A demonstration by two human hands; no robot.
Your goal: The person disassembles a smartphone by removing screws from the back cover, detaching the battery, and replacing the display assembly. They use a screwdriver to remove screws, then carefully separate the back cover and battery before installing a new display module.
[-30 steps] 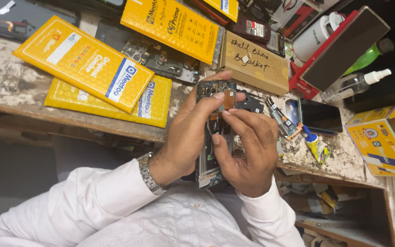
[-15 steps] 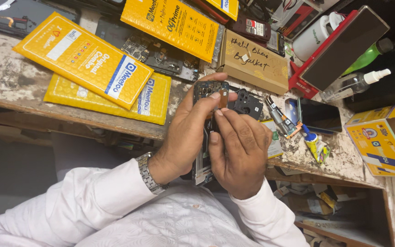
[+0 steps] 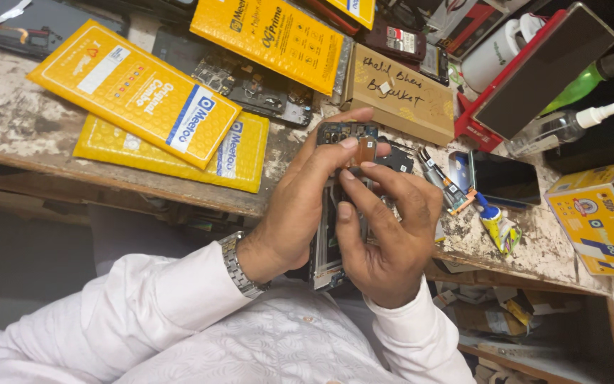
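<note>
An opened phone body (image 3: 327, 235) with bare circuit parts is held upright between both hands above the bench edge. My left hand (image 3: 300, 203) grips its left side, thumb up by the camera end (image 3: 346, 131). My right hand (image 3: 389, 235) holds the right side, its fingertips pinching a small copper-coloured flex part (image 3: 366, 151) near the top of the phone. A metal watch sits on my left wrist (image 3: 239, 264). White sleeves cover both arms.
Yellow padded envelopes (image 3: 136, 89) lie on the worn bench (image 3: 8, 121) at left and at the top (image 3: 271, 35). A brown cardboard box (image 3: 399, 99), a dark phone screen (image 3: 504, 179), a glue tube (image 3: 495, 224), a spray bottle (image 3: 563, 128) and a yellow box (image 3: 602, 220) crowd the right.
My right fingers have shifted up along the phone to its top and now pinch the copper flex part. The phone has stayed between both hands.
</note>
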